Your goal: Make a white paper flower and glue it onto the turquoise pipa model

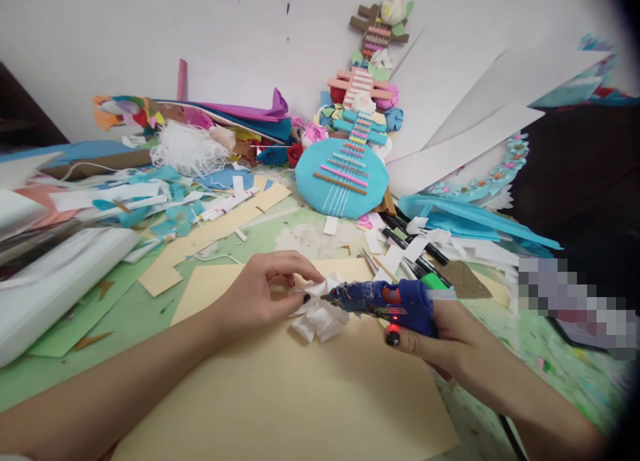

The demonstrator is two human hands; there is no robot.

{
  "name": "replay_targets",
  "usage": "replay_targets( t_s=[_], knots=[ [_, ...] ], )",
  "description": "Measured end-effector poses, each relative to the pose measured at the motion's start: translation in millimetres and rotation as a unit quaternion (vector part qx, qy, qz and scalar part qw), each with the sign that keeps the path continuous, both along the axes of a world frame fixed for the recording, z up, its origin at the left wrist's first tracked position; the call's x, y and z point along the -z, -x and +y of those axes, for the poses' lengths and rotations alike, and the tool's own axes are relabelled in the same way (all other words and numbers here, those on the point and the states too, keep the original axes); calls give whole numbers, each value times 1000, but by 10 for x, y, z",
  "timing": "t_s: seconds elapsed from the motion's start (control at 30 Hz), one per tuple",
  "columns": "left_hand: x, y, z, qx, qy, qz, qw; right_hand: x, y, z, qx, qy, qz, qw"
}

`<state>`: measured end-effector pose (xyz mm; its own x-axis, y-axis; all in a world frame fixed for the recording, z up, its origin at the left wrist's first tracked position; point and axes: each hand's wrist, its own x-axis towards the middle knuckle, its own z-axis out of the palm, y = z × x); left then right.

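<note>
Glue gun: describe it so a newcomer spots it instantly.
Find the big cream sheet. Above its right side, the right hand holds the glue gun, nozzle toward the white petals. Its chunky blue body and glowing red light set it apart from the slim black pens beyond.

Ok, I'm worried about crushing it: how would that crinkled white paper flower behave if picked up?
The white paper flower looks thin, so probably light and easily crushed. Its crumpled, spread petals would likely bend under a touch.
</note>
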<state>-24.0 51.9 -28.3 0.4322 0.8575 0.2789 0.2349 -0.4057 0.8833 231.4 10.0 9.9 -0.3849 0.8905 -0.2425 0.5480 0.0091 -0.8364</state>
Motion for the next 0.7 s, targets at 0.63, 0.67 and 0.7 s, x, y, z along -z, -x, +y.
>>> replay_targets(
  t_s=[0.63, 0.67, 0.7],
  knots=[
    [8, -43, -10, -37, -104, 42, 993, 6, 12, -1, 27, -14, 16, 999],
    [8, -44, -11, -37, -105, 44, 993, 7, 10, 0, 26, -13, 17, 999],
    [8, -44, -11, -39, -106, 45, 993, 8, 10, 0, 24, -12, 19, 999]
  ],
)
